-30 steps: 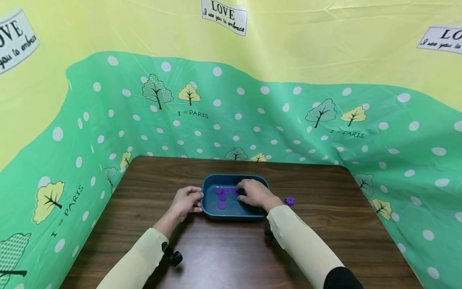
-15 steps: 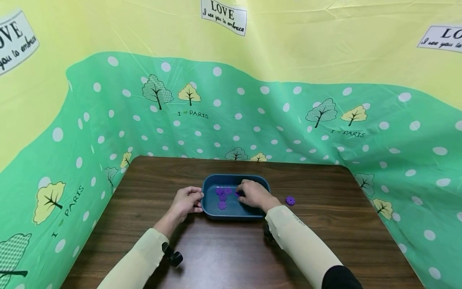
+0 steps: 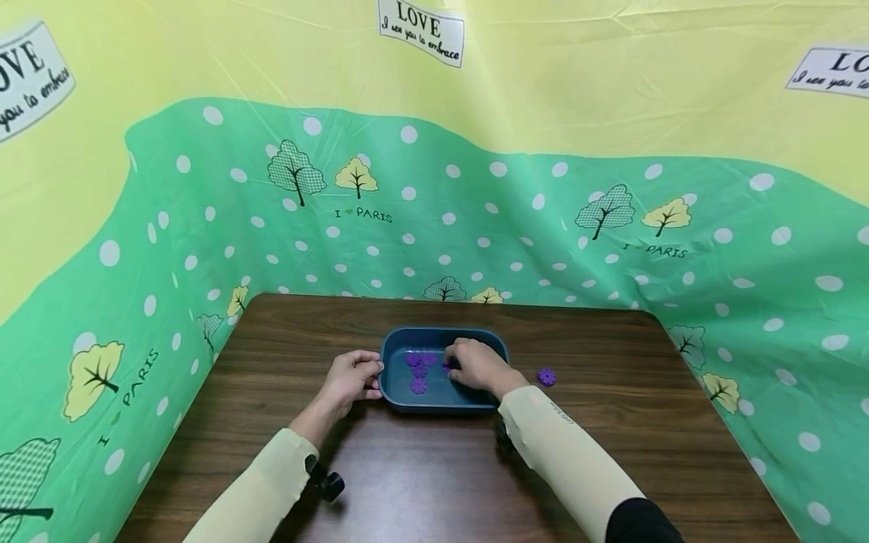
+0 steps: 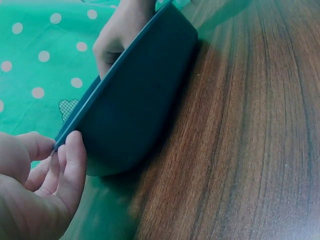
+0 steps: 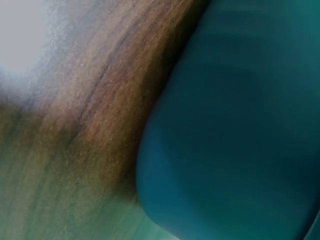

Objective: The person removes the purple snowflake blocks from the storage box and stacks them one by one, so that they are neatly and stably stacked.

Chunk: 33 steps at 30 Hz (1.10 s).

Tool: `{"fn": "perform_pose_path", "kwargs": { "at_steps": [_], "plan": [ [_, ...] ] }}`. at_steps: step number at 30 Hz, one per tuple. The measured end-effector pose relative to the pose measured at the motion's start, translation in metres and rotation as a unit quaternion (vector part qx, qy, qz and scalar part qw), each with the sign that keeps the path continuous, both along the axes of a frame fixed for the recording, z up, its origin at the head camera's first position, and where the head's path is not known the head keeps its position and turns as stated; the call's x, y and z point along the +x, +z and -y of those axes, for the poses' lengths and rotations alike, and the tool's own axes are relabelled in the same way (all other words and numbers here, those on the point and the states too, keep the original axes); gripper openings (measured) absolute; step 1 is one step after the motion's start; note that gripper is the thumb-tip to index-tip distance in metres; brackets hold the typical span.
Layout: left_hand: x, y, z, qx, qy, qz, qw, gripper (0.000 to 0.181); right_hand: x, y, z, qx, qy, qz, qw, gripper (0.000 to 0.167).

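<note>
A dark blue rectangular tray (image 3: 441, 408) sits on the table, its wall filling much of both wrist views. My left hand (image 3: 348, 381) pinches the rim at the left end, thumb on one side and fingers on the other, as the left wrist view shows. Several purple flower-shaped pieces (image 3: 419, 385) lie inside, toward the left. My right hand (image 3: 478, 367) reaches into the right half with curled fingers. Another purple flower-shaped piece (image 3: 446, 364) shows at its fingertips, mostly hidden by them. The right wrist view shows none of that hand.
One purple flower-shaped piece (image 3: 546, 377) lies on the wooden table (image 3: 421, 475), right of the tray. A green and yellow printed cloth (image 3: 516, 196) hangs behind and along the sides of the table. Small black cameras (image 3: 331, 486) sit on the wrists.
The right hand's fingers have shifted slightly within the tray, and the dark gap between thumb and fingers looks smaller. The left hand and the tray stay in place.
</note>
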State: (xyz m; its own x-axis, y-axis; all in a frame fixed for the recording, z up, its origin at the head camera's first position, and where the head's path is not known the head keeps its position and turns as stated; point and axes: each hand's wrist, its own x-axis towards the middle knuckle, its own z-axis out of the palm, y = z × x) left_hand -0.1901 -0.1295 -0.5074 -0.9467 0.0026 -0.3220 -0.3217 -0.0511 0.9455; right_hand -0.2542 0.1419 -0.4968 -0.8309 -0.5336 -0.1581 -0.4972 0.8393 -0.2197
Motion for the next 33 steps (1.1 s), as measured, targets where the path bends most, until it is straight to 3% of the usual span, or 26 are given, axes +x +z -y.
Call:
{"fn": "perform_pose_path", "kwargs": {
  "at_steps": [14, 33],
  "plan": [
    [0.0, 0.0, -0.001, 0.001, 0.002, -0.002, 1.0, 0.035, -0.001, 0.006, -0.003, 0.006, 0.011, -0.016, 0.9998, 0.028],
    [0.003, 0.001, -0.002, -0.001, 0.004, -0.002, 1.0, 0.035, 0.007, 0.031, -0.035, -0.075, -0.004, -0.046, 0.9961, 0.023]
  ]
}}
